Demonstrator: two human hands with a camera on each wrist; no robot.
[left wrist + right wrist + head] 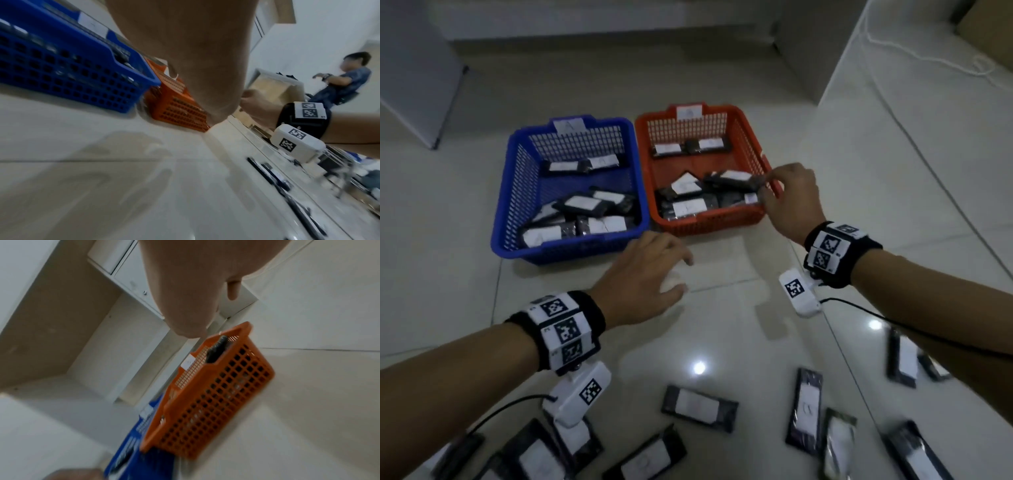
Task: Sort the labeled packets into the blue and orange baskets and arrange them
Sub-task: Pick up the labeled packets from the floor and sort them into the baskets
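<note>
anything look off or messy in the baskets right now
Yes. Packets at the near ends of the blue basket and orange basket lie heaped and overlapping at angles, unlike the flat rows at the far ends. The right hand pinches one tilted packet at the orange basket's right rim.

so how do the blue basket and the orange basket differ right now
The blue basket sits left of the orange basket, side by side on the floor. The right hand is at the orange basket's right rim, its fingers pinching a packet there; no hand is in the blue basket, and the left hand hovers open over the floor in front. Both are slotted plastic with a white label on the far rim and hold labeled packets front and back.
</note>
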